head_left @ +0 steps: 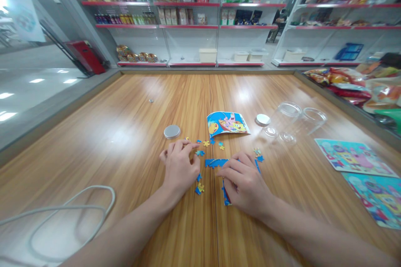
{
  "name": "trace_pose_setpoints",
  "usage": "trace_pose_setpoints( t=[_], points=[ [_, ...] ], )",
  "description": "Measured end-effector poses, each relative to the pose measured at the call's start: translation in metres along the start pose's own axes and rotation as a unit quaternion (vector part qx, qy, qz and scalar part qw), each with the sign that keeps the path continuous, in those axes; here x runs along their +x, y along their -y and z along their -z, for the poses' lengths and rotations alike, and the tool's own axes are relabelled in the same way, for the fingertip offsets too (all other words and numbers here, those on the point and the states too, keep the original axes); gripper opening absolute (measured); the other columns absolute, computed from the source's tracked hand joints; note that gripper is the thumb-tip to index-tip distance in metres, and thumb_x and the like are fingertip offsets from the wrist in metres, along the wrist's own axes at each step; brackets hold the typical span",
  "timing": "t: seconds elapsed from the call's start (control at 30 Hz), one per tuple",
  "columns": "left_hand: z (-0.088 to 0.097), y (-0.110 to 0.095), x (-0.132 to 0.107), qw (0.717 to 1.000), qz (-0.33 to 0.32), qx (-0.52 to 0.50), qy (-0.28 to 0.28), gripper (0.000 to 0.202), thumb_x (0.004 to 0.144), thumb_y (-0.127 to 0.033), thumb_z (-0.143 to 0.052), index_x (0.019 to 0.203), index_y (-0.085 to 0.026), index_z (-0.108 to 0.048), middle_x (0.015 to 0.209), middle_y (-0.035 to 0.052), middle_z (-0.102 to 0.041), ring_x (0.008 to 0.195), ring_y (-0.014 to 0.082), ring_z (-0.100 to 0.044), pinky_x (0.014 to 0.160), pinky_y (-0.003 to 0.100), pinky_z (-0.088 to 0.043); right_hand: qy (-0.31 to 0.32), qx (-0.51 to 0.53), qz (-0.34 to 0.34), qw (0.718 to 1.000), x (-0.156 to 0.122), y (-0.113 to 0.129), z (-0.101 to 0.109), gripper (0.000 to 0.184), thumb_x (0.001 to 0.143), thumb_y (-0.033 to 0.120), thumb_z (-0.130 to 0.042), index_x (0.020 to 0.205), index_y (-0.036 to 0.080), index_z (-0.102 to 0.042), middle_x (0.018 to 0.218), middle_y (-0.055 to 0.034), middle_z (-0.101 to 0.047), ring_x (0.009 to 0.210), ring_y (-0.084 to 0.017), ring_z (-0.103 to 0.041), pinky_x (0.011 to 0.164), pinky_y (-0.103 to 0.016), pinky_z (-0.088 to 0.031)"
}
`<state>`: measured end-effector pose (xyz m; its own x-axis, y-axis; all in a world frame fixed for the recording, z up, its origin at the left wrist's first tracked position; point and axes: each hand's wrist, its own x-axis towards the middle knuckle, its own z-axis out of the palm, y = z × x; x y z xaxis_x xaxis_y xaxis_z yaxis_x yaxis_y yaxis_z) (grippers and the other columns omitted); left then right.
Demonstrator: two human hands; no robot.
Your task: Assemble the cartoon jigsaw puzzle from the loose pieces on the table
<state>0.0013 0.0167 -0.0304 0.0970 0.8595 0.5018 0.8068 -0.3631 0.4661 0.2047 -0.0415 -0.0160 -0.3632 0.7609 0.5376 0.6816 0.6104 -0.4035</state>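
Note:
My left hand [182, 166] hovers by several loose jigsaw pieces [199, 153], its index finger and thumb apart and nothing visible between them. Over a partly joined jigsaw puzzle [214, 162] with a blue edge lies my right hand [246, 179]. Its fingers are bent and pressed together, and whatever is under the fingertips is hidden. More blue and yellow pieces [199, 188] lie between the two hands, and a couple [259, 155] sit beyond the right one. Behind them stands a curved picture sheet [228, 123] with a cartoon boat scene.
Two round metal lids [172, 132] [262, 119] and clear jars [286, 119] lie beyond the hands. Two cartoon picture boards [355, 156] [376, 196] are at right. A pale cable [75, 207] loops at left. Snack bags [347, 83] sit past the right edge; stocked shelves [188, 4] stand behind.

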Motion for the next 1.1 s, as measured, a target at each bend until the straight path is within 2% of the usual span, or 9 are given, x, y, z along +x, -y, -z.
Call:
trace_pose_setpoints(
  t=[0.13, 0.33, 0.57, 0.77, 0.93, 1.1],
  points=[
    [-0.002, 0.001, -0.002, 0.999, 0.013, 0.032, 0.029, 0.015, 0.081, -0.023, -0.067, 0.094, -0.025, -0.074, 0.102, 0.0079, -0.066, 0.101, 0.03, -0.055, 0.087, 0.047, -0.035, -0.003, -0.001, 0.002, 1.0, 0.001, -0.001, -0.003, 0.02, 0.085, 0.003, -0.057, 0.086, 0.02, -0.068, 0.081, -0.0025, -0.067, 0.085, -0.021, -0.048, 0.082, -0.041, -0.036],
    [-0.001, -0.003, 0.002, 0.992, 0.063, 0.064, 0.084, 0.011, 0.086, -0.027, -0.064, 0.093, -0.026, -0.073, 0.108, 0.0058, -0.065, 0.106, 0.0276, -0.055, 0.091, 0.046, -0.035, -0.018, -0.008, 0.023, 1.0, -0.001, 0.001, -0.003, 0.017, 0.086, 0.006, -0.057, 0.083, 0.019, -0.067, 0.08, -0.0025, -0.066, 0.081, -0.02, -0.047, 0.081, -0.04, -0.034],
    [-0.004, 0.002, 0.001, 0.991, 0.061, 0.054, 0.102, 0.01, 0.088, -0.027, -0.061, 0.09, -0.025, -0.071, 0.108, 0.0058, -0.064, 0.108, 0.0285, -0.056, 0.09, 0.045, -0.036, -0.031, -0.011, 0.042, 0.999, -0.002, 0.002, -0.002, 0.016, 0.084, 0.006, -0.057, 0.084, 0.019, -0.067, 0.081, -0.0022, -0.065, 0.081, -0.019, -0.046, 0.081, -0.04, -0.032],
    [-0.009, 0.007, 0.0, 0.993, 0.036, 0.064, 0.092, 0.02, 0.089, -0.028, -0.06, 0.106, -0.025, -0.068, 0.111, 0.0073, -0.063, 0.108, 0.0292, -0.056, 0.09, 0.046, -0.037, -0.042, 0.005, 0.041, 0.998, -0.001, 0.001, -0.003, 0.016, 0.084, 0.005, -0.056, 0.083, 0.019, -0.065, 0.079, -0.0018, -0.064, 0.079, -0.018, -0.047, 0.081, -0.039, -0.032],
    [-0.008, 0.007, -0.001, 0.994, 0.03, 0.056, 0.094, 0.011, 0.088, -0.029, -0.061, 0.093, -0.024, -0.069, 0.108, 0.0068, -0.063, 0.105, 0.0284, -0.057, 0.089, 0.045, -0.039, -0.037, 0.013, 0.033, 0.999, -0.003, 0.001, -0.002, 0.017, 0.083, 0.004, -0.056, 0.082, 0.019, -0.065, 0.079, -0.0019, -0.063, 0.079, -0.019, -0.047, 0.082, -0.039, -0.032],
    [-0.005, 0.003, 0.001, 0.994, 0.039, 0.05, 0.092, 0.008, 0.087, -0.027, -0.062, 0.09, -0.024, -0.069, 0.108, 0.0067, -0.064, 0.106, 0.0287, -0.056, 0.087, 0.045, -0.038, -0.032, 0.02, 0.022, 0.999, -0.002, 0.0, -0.001, 0.019, 0.083, 0.003, -0.055, 0.081, 0.019, -0.065, 0.077, -0.002, -0.063, 0.078, -0.019, -0.047, 0.08, -0.038, -0.031]
  ],
)
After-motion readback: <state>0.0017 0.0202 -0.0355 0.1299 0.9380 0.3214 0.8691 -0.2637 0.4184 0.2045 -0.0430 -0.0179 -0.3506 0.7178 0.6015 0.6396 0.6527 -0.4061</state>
